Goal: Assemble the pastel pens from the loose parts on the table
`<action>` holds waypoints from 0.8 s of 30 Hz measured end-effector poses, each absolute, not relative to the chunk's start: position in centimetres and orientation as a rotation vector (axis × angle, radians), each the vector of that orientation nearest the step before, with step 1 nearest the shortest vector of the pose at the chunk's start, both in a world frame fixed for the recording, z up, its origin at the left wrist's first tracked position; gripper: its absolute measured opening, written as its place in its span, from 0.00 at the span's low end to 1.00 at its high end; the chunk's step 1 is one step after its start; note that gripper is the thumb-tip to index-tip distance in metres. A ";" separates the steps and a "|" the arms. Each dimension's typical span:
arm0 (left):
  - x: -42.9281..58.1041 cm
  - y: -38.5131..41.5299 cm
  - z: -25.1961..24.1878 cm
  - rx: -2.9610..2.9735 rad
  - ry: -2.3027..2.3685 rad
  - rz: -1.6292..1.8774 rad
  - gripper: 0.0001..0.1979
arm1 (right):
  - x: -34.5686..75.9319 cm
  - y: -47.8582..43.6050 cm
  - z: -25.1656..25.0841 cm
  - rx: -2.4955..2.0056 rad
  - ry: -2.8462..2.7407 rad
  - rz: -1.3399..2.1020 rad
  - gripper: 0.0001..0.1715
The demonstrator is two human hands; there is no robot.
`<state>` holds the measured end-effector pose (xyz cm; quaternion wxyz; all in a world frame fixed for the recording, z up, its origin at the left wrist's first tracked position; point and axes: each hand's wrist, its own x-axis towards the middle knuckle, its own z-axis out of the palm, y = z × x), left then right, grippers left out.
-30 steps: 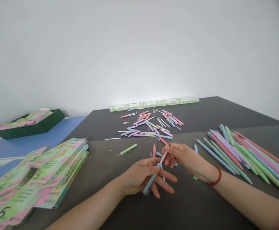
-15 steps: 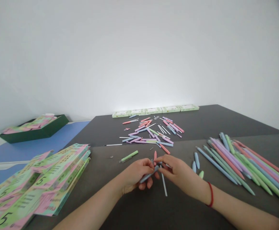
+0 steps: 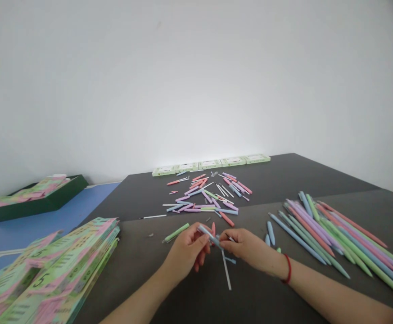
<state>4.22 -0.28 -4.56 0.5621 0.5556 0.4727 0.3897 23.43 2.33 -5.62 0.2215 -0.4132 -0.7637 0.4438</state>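
Note:
My left hand point(image 3: 187, 249) is closed around a light blue pen barrel point(image 3: 207, 233), which it holds tilted above the dark table. The fingers of my right hand point(image 3: 241, 245) are pinched at the barrel's right end; they partly hide what they grip. Below them a thin white pen refill point(image 3: 226, 272) lies on the table, with a small blue pen part point(image 3: 230, 260) beside it. Just behind the hands is a coral pen piece point(image 3: 213, 228). A green pen barrel point(image 3: 176, 232) lies left of them, near my left hand.
Several coloured pens point(image 3: 341, 240) lie piled at right, with short blue pen pieces point(image 3: 271, 231) nearer my right hand. Loose barrels and refills point(image 3: 203, 198) are scattered ahead, before flat green boxes point(image 3: 210, 164). Printed packets point(image 3: 78, 256) are stacked left, near a dark green tray point(image 3: 47, 204).
The view has shifted slightly. My left hand has turned, raising the blue barrel's far end to the upper left. My right fingers now pinch its near end, and the small blue part is visible.

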 end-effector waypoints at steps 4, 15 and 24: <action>4.4 -0.3 -5.7 1.376 1.166 0.958 0.10 | 23.6 2.4 -5.3 -1.111 -2.112 1.163 0.12; 4.4 -1.9 -4.1 1.881 1.329 0.988 0.05 | 24.2 1.6 -4.8 -1.182 -2.239 0.943 0.14; 3.8 -1.7 -2.6 2.301 1.566 0.545 0.05 | 24.1 1.4 -5.3 -1.273 -2.352 0.684 0.16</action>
